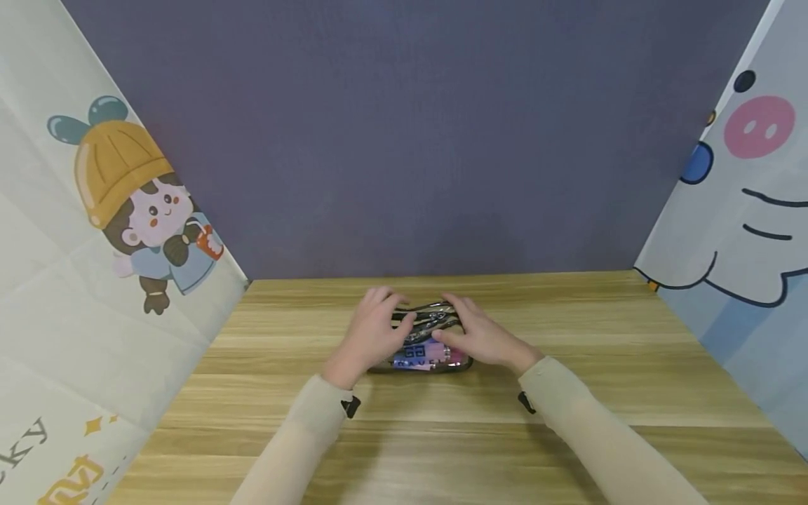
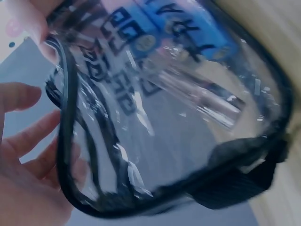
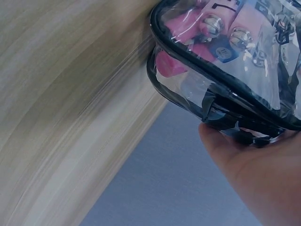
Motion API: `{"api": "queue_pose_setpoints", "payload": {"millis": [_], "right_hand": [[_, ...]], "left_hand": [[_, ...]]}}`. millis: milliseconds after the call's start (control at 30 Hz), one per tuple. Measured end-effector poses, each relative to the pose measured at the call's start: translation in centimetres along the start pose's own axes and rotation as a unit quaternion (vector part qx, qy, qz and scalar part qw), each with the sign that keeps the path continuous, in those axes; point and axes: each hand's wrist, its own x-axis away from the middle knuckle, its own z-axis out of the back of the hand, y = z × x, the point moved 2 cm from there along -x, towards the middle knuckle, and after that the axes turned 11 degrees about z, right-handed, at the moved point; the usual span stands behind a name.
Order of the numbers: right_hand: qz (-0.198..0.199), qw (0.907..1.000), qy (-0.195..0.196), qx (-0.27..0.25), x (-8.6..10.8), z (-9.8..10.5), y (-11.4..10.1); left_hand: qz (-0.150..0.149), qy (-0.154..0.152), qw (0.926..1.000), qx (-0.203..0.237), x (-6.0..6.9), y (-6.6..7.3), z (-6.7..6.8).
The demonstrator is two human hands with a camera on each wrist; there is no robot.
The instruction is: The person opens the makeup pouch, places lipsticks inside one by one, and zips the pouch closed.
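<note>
A clear plastic pouch (image 1: 431,356) with black piping and black lettering sits on the wooden table. Blue cylinders (image 2: 202,37) and a clear tube (image 2: 202,94) show through its wall in the left wrist view. Pink cylinders (image 3: 221,21) with shiny round ends show in the right wrist view. My left hand (image 1: 379,326) holds the pouch's upper left side, thumb in front, fingers loosely bent behind; one finger stands off the piping. My right hand (image 1: 476,333) grips the upper right side, thumb on the front and fingers behind. The hands partly cover the pouch's top.
The wooden table (image 1: 284,435) runs back to a dark blue-grey panel (image 1: 410,140). A white sheet with a cartoon child (image 1: 145,203) hangs at the left, and another with a pink-snouted cartoon animal (image 1: 759,128) at the right.
</note>
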Motion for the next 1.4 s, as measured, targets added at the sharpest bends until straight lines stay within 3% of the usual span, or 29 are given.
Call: {"api": "queue_pose_setpoints", "payload": {"millis": [200, 600, 1200, 1400], "right_hand": [[0.005, 1.0000, 0.000, -0.003, -0.2, 0.0, -0.1], [-0.002, 1.0000, -0.006, -0.003, -0.1, -0.1, 0.0], [-0.009, 0.9998, -0.007, -0.019, 0.2, -0.1, 0.1], [-0.007, 0.9998, -0.003, -0.018, 0.2, -0.1, 0.1]], "left_hand": [[-0.012, -0.039, 0.9986, -0.032, -0.8, 1.5, -0.2], [-0.001, -0.113, 0.9919, -0.058, -2.5, 3.9, -1.1], [-0.015, -0.174, 0.9801, -0.094, -4.3, 5.1, -1.7], [0.005, -0.187, 0.9775, -0.097, -4.6, 5.1, -1.9]]}}
